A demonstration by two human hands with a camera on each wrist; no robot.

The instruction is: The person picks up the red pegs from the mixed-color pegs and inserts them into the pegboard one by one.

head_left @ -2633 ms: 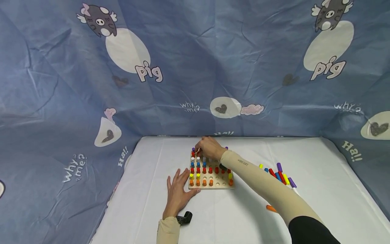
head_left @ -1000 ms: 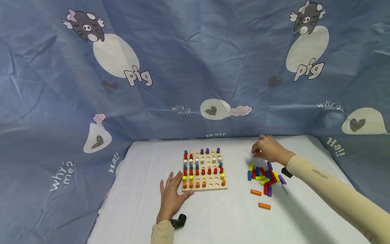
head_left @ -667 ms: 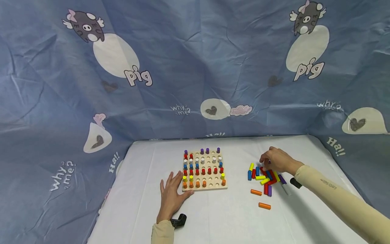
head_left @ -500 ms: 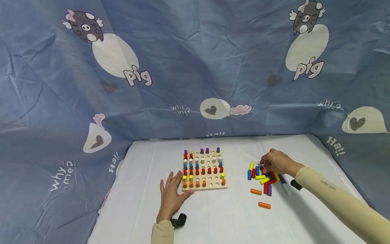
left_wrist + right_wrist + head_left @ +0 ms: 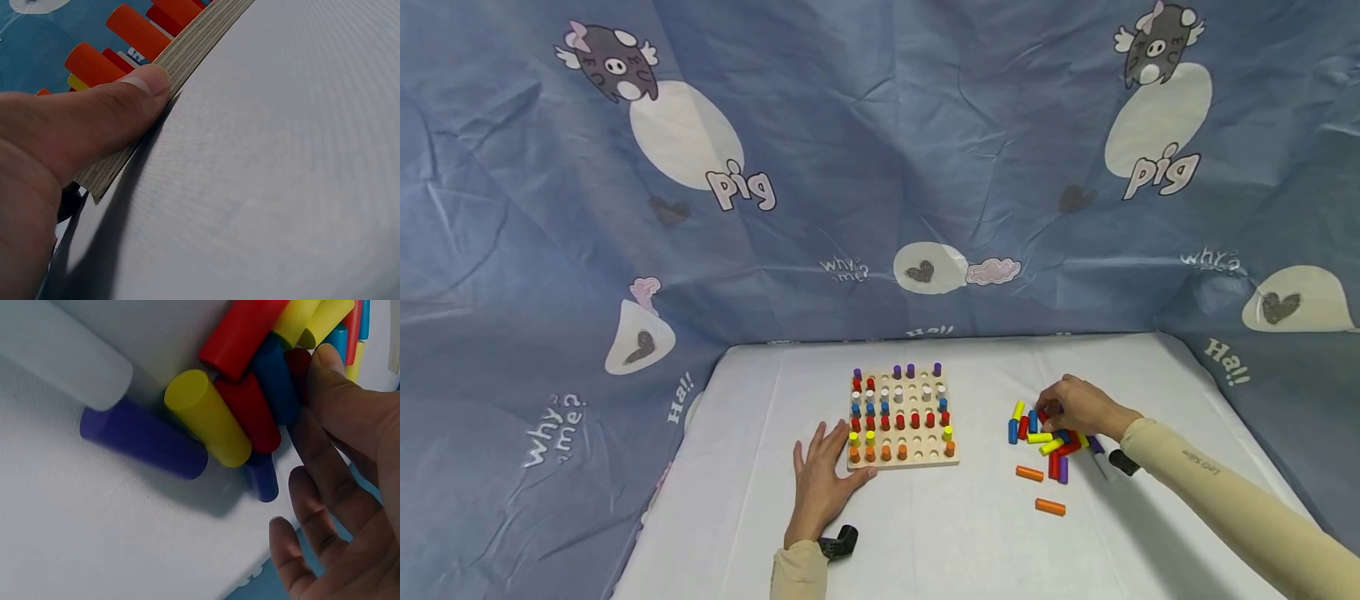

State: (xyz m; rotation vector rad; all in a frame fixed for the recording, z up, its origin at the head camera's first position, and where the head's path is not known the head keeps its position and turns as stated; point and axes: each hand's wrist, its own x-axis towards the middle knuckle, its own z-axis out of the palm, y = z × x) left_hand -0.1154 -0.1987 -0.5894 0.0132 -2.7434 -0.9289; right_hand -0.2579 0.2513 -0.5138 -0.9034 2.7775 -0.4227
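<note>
A wooden pegboard [image 5: 917, 461] holds rows of coloured pegs, with bare holes among them. My left hand [image 5: 822, 487] lies at its front left corner, fingers spread along the left side. In the left wrist view the thumb [image 5: 119, 103] presses the front edge by the orange pegs [image 5: 94, 65]. Over the loose pile on the right is my right hand [image 5: 1084, 406]. It pinches a red peg [image 5: 299, 370] between thumb and index finger; most of that peg is hidden. The other fingers hang loosely curled near a blue peg [image 5: 275, 381] and a yellow peg [image 5: 207, 419].
Two orange pegs [image 5: 1049, 507] lie apart, in front of the pile. A white peg [image 5: 1105, 467] and purple pegs [image 5: 144, 437] lie at the pile's right side. Blue printed cloth [image 5: 880, 208] hangs behind the white table [image 5: 970, 533].
My right hand has left the pegboard, moved right and come down into the pile, where it has taken hold of a red peg. The left hand stays at the board's corner.
</note>
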